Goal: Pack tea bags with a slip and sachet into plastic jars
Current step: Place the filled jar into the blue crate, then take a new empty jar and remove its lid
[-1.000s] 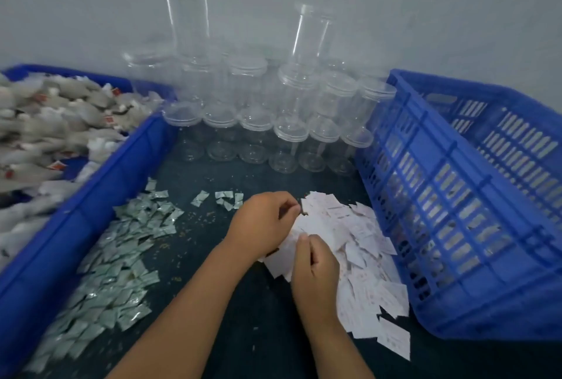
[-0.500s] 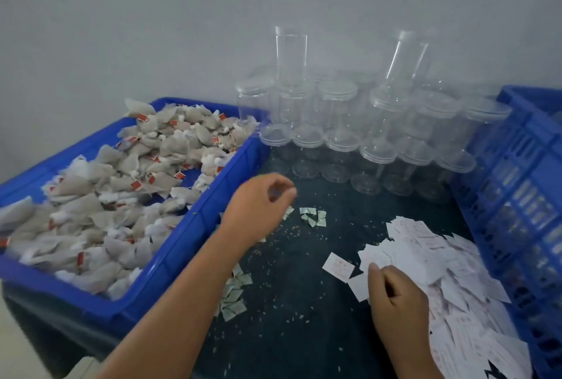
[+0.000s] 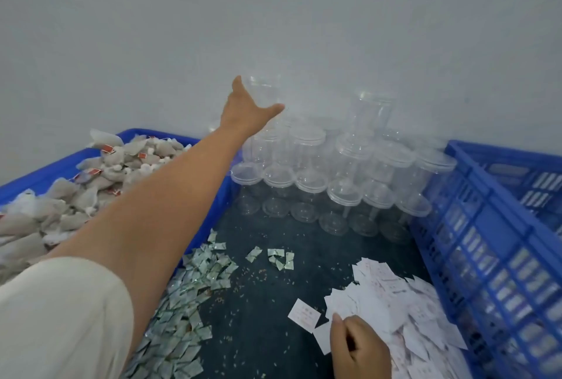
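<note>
Left hand (image 3: 246, 112) stretched far, thumb and fingers splayed wide at topmost clear plastic jar (image 3: 263, 91) of jar stack (image 3: 343, 172) by wall; contact cannot tell. Right hand (image 3: 359, 348) near, fingers curled, thumb pinching white paper slip (image 3: 323, 339) at slip pile (image 3: 395, 296) edge. Silver foil sachets (image 3: 188, 302) near-left; tea bags (image 3: 60, 196) in left blue plastic crate (image 3: 200, 235).

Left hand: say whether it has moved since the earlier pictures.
Yes. The left hand went from the slips pile forward to the top jar of the jar stack.

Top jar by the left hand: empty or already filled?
Empty: the clear top jar shows only grey wall through it.
</note>
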The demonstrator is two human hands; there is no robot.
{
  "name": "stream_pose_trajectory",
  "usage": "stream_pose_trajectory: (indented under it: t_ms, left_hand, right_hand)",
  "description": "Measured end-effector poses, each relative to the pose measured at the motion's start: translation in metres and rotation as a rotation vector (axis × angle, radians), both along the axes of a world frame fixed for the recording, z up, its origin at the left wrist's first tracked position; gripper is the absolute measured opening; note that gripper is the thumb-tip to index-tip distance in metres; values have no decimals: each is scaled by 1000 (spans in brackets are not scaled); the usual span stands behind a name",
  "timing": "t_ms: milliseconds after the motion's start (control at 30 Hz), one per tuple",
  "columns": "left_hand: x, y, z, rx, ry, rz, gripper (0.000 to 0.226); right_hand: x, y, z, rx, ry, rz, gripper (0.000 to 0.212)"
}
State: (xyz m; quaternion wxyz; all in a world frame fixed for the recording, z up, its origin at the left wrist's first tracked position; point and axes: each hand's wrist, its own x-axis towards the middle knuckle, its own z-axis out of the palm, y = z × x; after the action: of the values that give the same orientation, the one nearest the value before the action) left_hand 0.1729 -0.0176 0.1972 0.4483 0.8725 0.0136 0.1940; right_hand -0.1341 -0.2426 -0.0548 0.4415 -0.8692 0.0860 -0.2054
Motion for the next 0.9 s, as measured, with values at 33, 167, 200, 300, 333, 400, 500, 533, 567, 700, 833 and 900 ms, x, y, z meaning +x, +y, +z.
stream_pose_trajectory:
  t_ms: [33, 167, 200, 300, 333, 400, 500, 533, 567, 700, 833, 900]
  left_hand:
    - [6, -2, 0, -36, 18, -8, 129]
    - [1, -8, -4, -106, -58, -26, 126]
    - [-8, -10, -4, -102, -94, -40, 125]
    - [-47, -13, -8, -43, -145, -103, 126]
    - [-65, -14, -11, -21, -135, -132, 125]
    - [-107, -15, -24, 23, -86, -216, 119]
    - [-179, -18, -65, 34, 3, -445, 90]
    - [-203, -20, -83, 29, 48, -518, 91]
    - [-226, -21, -104, 39, 91, -564, 94]
    - [-294, -31, -166, -73, 176, -647, 94]
    - [-324, -39, -182, -225, 171, -544, 92]
    - [-332, -45, -183, -248, 211, -550, 95]
  right_hand:
    - [0, 0, 0, -19, -12, 8, 61]
    - [3, -3, 0, -81, -49, 9, 56]
    - [3, -3, 0, -88, -48, 13, 58]
    - [1, -1, -1, -104, -76, 8, 61]
    - [0, 0, -1, -112, -81, 0, 64]
    - [-1, -1, -2, -107, -91, 21, 67]
    - [-5, -1, 1, -102, -204, 88, 50]
    - [-9, 2, 7, -53, -220, 109, 49]
    - [-10, 4, 10, -14, -195, 114, 68]
    - [-14, 1, 13, 4, -82, 288, 101]
    - [-17, 5, 9, 6, 11, 470, 91]
    - [-19, 7, 2, 61, 11, 434, 86]
